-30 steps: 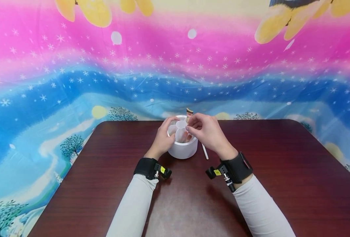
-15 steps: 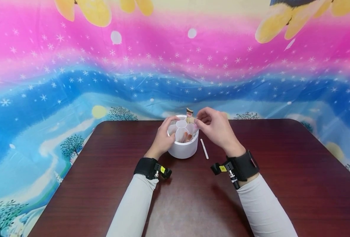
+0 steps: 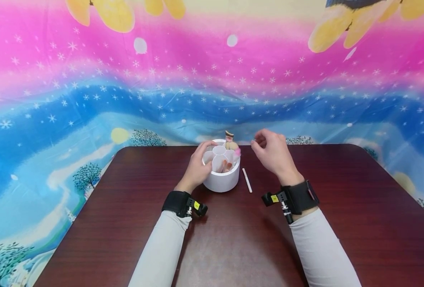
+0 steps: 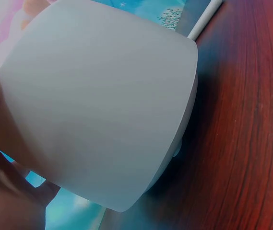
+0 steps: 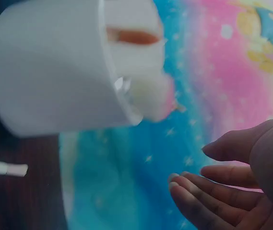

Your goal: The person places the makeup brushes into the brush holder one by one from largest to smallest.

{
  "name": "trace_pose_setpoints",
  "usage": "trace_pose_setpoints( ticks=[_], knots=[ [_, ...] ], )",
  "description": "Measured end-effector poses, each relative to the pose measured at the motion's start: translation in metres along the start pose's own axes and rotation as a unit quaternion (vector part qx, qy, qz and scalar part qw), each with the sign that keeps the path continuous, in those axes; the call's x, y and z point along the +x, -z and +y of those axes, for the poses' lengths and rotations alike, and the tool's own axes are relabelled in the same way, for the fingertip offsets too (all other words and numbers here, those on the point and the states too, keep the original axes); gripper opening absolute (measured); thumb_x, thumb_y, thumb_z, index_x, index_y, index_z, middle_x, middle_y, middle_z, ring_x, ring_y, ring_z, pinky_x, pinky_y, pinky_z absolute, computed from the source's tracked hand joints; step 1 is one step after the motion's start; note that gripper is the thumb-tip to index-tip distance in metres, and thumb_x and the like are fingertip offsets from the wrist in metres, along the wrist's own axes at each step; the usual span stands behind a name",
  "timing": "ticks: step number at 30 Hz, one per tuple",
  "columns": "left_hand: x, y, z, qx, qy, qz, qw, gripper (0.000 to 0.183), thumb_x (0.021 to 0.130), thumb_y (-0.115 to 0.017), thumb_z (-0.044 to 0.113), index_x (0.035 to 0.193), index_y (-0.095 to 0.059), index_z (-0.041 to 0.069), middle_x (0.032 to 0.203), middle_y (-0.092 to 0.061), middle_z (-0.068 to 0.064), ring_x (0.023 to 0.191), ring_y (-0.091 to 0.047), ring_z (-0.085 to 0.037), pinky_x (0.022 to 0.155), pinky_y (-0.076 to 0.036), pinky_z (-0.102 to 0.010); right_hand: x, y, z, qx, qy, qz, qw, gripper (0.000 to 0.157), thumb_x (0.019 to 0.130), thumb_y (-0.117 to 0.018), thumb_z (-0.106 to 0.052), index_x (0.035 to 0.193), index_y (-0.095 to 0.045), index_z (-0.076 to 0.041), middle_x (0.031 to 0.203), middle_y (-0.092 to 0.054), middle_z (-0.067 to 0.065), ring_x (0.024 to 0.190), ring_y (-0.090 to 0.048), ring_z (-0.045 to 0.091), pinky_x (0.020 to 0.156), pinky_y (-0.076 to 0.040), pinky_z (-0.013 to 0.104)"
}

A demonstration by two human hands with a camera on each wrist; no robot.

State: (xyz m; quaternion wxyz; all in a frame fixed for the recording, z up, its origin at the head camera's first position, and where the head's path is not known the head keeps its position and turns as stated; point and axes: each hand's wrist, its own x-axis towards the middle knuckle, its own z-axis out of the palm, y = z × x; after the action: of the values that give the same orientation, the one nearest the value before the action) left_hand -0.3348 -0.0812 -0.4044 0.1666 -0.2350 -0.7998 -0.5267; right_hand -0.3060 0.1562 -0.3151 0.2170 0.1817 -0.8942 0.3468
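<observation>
A white round organizer (image 3: 220,182) with petal-like compartments stands upright on the table. My left hand (image 3: 197,167) grips its left side, fingers at the far rim and thumb at the near rim. Two orange-brown brush tips (image 3: 227,165) show inside the front compartments. At the back right a tan item with a dark, gold-edged top (image 3: 230,140) sticks up, and beside it is a fluffy pink-tipped brush head (image 3: 237,152), blurred in the right wrist view. My right hand (image 3: 272,153) hovers right of the organizer, fingers loosely bent, nothing between them; the right wrist view shows thumb and fingers apart.
A thin white stick (image 3: 247,180) lies on the dark red-brown table (image 3: 144,207), just right of the organizer. Behind the table's far edge hangs a colourful patterned cloth (image 3: 183,87). Each wrist wears a black strap with a small camera.
My right hand has let go of the pink-tipped brush at the organizer's right rim and drawn back to the right. The left hand and the organizer have stayed in place.
</observation>
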Motion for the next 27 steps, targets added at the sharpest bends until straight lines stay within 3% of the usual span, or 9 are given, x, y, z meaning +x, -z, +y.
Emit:
trace_pose_setpoints(
  ticks=[7,14,24,27],
  knots=[
    [-0.001,0.001,0.005,-0.007,0.0,-0.002,1.0,0.062,0.072,-0.049,-0.019,0.123,-0.051,0.016,0.134,-0.043,0.0,0.122,-0.037,-0.02,0.093,-0.036,-0.053,0.001,-0.01,0.023,-0.048,-0.047,-0.09,0.994,0.019,0.089,-0.06,-0.017,0.102,-0.061,-0.002,0.094,-0.063,0.011,0.085,-0.058,0.022,0.075,-0.048,0.041],
    [-0.008,0.01,0.04,-0.016,-0.007,-0.008,0.9998,0.055,0.072,-0.047,-0.021,0.122,-0.05,0.002,0.133,-0.043,-0.012,0.121,-0.038,-0.033,0.092,-0.036,-0.056,-0.001,-0.024,0.034,-0.08,-0.069,-0.164,0.981,0.021,0.086,-0.064,-0.016,0.1,-0.061,0.0,0.093,-0.063,0.013,0.084,-0.058,0.024,0.073,-0.049,0.041],
    [-0.008,0.01,0.041,-0.017,0.0,-0.009,0.9998,0.055,0.073,-0.047,-0.02,0.123,-0.05,0.003,0.134,-0.042,-0.012,0.121,-0.038,-0.031,0.091,-0.037,-0.055,-0.005,-0.043,0.04,-0.115,-0.105,-0.235,0.96,0.024,0.084,-0.065,-0.014,0.102,-0.062,0.001,0.095,-0.06,0.014,0.082,-0.055,0.025,0.072,-0.048,0.042],
    [-0.006,0.008,0.031,-0.016,0.0,-0.008,0.9998,0.057,0.073,-0.047,-0.021,0.123,-0.05,0.006,0.135,-0.042,-0.009,0.122,-0.037,-0.029,0.092,-0.036,-0.056,-0.007,-0.047,0.041,-0.121,-0.113,-0.251,0.954,0.023,0.085,-0.065,-0.015,0.102,-0.063,0.0,0.093,-0.06,0.013,0.079,-0.055,0.024,0.069,-0.048,0.04]
  ],
)
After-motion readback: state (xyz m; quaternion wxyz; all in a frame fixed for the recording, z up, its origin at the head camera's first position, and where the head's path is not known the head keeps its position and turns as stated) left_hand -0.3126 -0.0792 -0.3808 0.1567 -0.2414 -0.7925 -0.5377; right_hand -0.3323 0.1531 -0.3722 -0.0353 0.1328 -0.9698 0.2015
